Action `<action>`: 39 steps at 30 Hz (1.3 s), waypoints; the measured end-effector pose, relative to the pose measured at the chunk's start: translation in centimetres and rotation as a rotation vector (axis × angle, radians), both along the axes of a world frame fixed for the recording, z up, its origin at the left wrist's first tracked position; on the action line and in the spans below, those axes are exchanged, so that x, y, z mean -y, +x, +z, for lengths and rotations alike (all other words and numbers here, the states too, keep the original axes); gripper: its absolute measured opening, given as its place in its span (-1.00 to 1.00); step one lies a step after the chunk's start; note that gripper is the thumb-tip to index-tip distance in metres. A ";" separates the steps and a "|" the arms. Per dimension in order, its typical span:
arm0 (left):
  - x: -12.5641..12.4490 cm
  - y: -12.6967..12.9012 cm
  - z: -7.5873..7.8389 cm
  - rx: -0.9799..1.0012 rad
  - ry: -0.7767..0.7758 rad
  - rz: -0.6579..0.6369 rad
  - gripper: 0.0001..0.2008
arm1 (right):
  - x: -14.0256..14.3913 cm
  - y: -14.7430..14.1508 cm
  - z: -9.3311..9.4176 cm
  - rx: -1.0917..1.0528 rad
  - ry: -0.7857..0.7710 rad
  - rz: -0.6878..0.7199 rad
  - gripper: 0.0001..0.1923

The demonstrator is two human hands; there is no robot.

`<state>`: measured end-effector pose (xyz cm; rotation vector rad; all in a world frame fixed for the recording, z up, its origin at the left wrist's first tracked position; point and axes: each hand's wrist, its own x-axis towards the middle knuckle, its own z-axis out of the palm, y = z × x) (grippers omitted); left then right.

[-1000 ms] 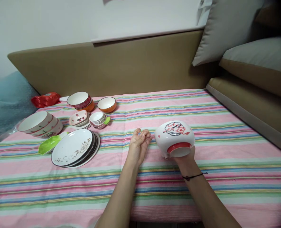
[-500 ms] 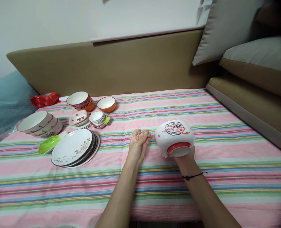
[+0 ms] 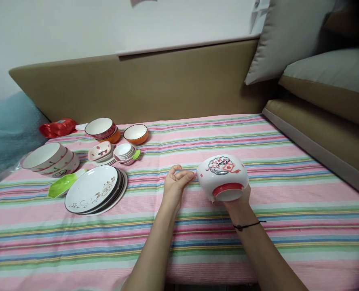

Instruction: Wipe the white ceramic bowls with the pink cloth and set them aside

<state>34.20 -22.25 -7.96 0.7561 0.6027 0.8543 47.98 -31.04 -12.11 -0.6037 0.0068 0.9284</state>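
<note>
My right hand holds a white bowl upside down and tilted toward me, with its red foot ring facing the camera and a red and black flower print on its side. The hand is mostly hidden under and behind the bowl. Just left of the bowl, my left hand hovers over the striped cloth with its fingers curled loosely and nothing in it. Its fingertips come close to the bowl's left side.
A stack of plates lies at the left, beside a green dish, stacked large bowls, small saucers, and orange bowls. A red packet sits behind them. The striped cloth meets tan cushions at the right.
My left hand's fingers have curled in from a flatter pose. The bowl has shifted very slightly; my right hand keeps its hold.
</note>
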 end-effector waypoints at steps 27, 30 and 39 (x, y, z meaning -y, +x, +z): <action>1.1 1.2 -1.5 -0.640 0.451 0.197 -0.45 | -0.2 -3.4 2.9 1.449 -0.571 -0.142 -0.58; 0.6 1.4 -1.8 -0.619 0.373 0.245 -0.48 | -0.2 -4.6 3.3 1.836 -0.472 -0.214 -0.68; -0.6 1.8 -3.5 -0.588 0.312 0.378 -0.83 | -1.1 -3.6 1.9 1.278 -0.493 -0.170 -0.61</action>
